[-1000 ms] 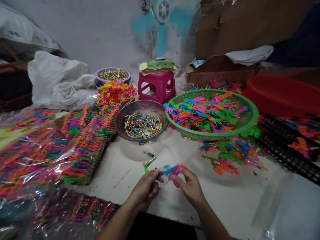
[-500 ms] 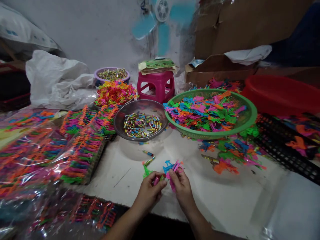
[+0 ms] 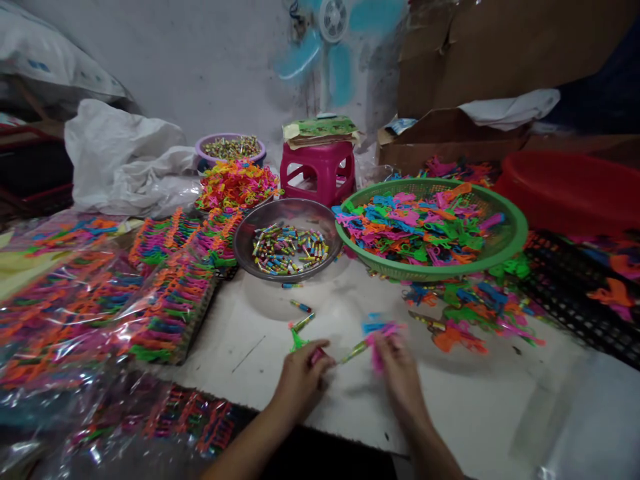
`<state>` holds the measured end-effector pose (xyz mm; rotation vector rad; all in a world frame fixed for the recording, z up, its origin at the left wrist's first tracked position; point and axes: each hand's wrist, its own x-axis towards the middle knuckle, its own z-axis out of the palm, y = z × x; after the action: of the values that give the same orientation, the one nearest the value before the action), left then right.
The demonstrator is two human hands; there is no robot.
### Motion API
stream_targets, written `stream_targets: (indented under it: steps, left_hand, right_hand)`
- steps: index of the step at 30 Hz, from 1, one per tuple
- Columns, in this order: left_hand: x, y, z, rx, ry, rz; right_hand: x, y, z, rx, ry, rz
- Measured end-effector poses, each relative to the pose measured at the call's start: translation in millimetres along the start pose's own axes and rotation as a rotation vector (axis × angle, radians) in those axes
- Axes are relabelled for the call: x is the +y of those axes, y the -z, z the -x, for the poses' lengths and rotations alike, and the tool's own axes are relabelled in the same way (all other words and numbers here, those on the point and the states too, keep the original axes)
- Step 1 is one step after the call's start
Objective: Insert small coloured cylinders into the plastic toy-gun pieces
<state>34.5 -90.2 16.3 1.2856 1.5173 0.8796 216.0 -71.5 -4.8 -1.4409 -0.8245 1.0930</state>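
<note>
Head view: at near edge of tabletop (image 3: 450, 400), we saw right hand (image 3: 399, 365) clamped on pink toy gun (image 3: 377, 358), blue piece (image 3: 373, 325) beyond. Yellow-green tube (image 3: 355, 351) jutted from pink toy gun, long axis slanting toward near-left corner, tip just beside left hand (image 3: 303, 372), itself pinching pink item (image 3: 318, 355). Against half-second-earlier frame: hands wider apart, tube on right hand's side.
</note>
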Motion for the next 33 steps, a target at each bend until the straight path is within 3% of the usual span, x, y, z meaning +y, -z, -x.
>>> stream_targets:
  steps: [2,5,8,11,12,14,17,22,25,28,30,33]
  left_hand:
    - [-6,18.3,-11,0.237,-0.033,-0.120]
    - [-17,41.6,-26,0.361,-0.021,-0.193]
    - [-28,46.7,-33,0.366,0.035,-0.231]
    - [-33,38.8,-33,0.313,0.080,-0.297]
    - [-34,36.1,-32,0.280,0.092,-0.350]
    - [-36,33.2,-29,0.215,0.111,-0.483]
    - [-37,34.8,-24,0.103,0.124,-0.587]
    - [-40,31.7,-21,-0.023,0.120,-0.397]
    - [-39,18.5,-20,-0.056,0.132,-0.163]
    - [-32,4.4,-18,-0.114,0.199,0.230]
    - [-25,-1.2,-15,-0.149,0.242,0.452]
    - [-16,-1.8,-10,-0.152,0.261,0.574]
  right_hand:
    - [-1,34,-28,0.298,-0.039,-0.106]
    - [5,60,-50,0.419,-0.079,-0.165]
    - [18,29,-39,0.215,0.075,0.072]
    - [27,-36,-17,-0.254,0.465,0.400]
    - [27,-56,-13,-0.354,0.592,0.517]
    - [26,-87,-10,-0.463,0.750,0.763]
    - [21,-102,-14,-0.484,0.799,1.044]
    - [16,-72,-15,-0.448,0.692,1.173]
    - [16,-44,-10,-0.399,0.474,1.026]
    - [19,-22,-4,-0.358,0.278,0.809]
    - [22,-14,-1,-0.330,0.258,0.791]
    - [28,-9,3,-0.302,0.373,0.867]
